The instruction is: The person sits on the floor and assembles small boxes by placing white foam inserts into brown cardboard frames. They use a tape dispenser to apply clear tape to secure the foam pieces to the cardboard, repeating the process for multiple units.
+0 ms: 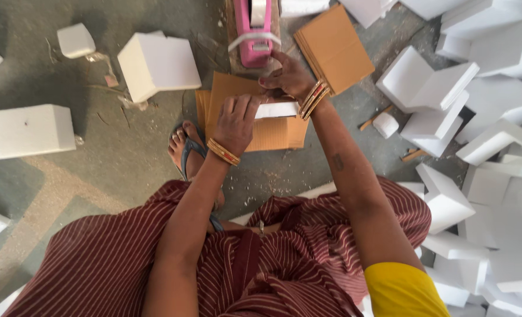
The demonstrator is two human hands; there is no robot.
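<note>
From the head view, the left hand (pixel 235 120) had its grip closed over the edge of a brown cardboard sheet (pixel 261 120) lying on the floor (pixel 126 158), fingers curled down onto a small white foam block (pixel 277 110) resting on that sheet. The right hand (pixel 290 76) pinched the block's far edge, just below a pink tape dispenser (pixel 254 29). A stack of cardboard (pixel 333 47) lay beside the dispenser, and white foam pieces (pixel 484 135) were heaped at the right.

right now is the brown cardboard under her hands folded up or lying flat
Lying flat: the brown cardboard rests spread on the floor, the left hand pressing it, the right hand beside a white foam piece on top.
</note>
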